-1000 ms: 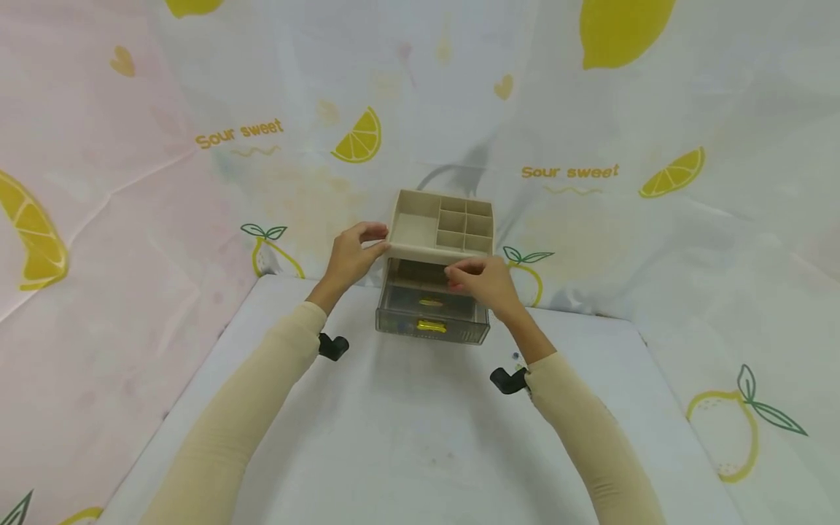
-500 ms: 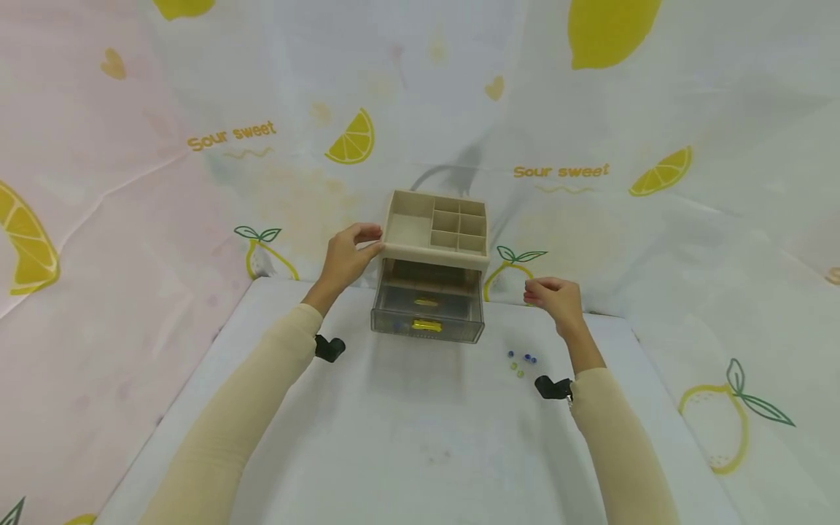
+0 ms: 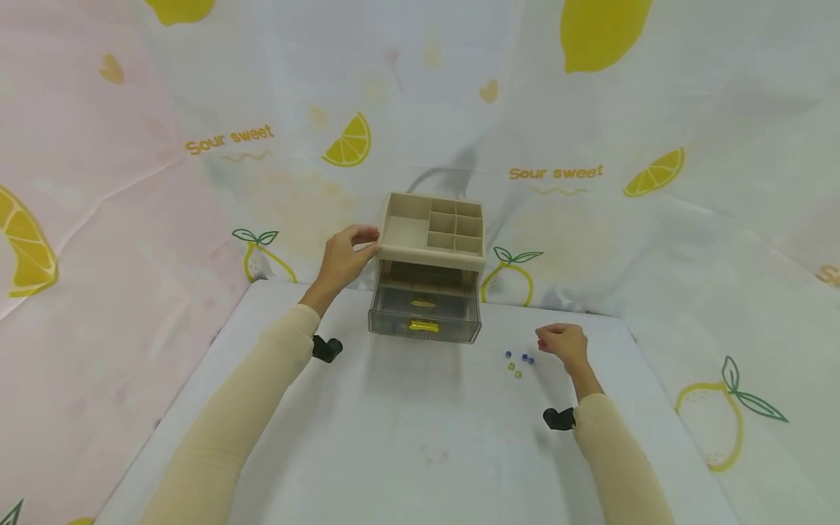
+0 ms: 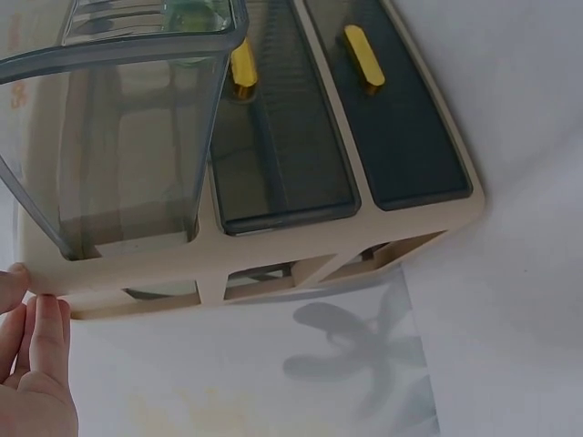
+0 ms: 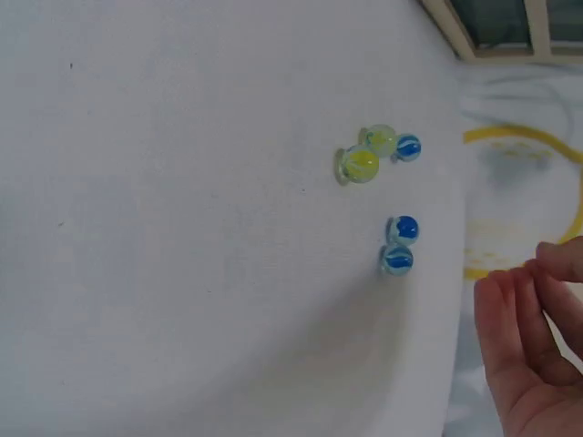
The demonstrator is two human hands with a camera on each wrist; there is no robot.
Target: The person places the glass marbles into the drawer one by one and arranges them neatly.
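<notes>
My left hand (image 3: 344,259) grips the upper left edge of a beige drawer organizer (image 3: 433,257), thumb in front and fingers at its side. A smoky see-through drawer (image 4: 137,137) is pulled out of the organizer. Through its wall shows a blurred greenish shape (image 4: 196,18). My right hand (image 3: 566,343) hovers over the table to the right, its fingertips close to the thumb and nothing visible between them. Near it lie several glass marbles: yellow-green marbles (image 5: 361,164) and blue marbles (image 5: 398,259). The right hand is apart from them.
Open compartments (image 3: 456,224) divide the organizer's top. Two more drawers (image 4: 282,127) with yellow handles are closed. The white table (image 3: 407,437) ends at a lemon-print cloth backdrop (image 3: 558,131) behind and at the sides.
My right hand has moved from the front of the organizer out to the right and then down toward the marbles. My left hand stays at the organizer's edge.
</notes>
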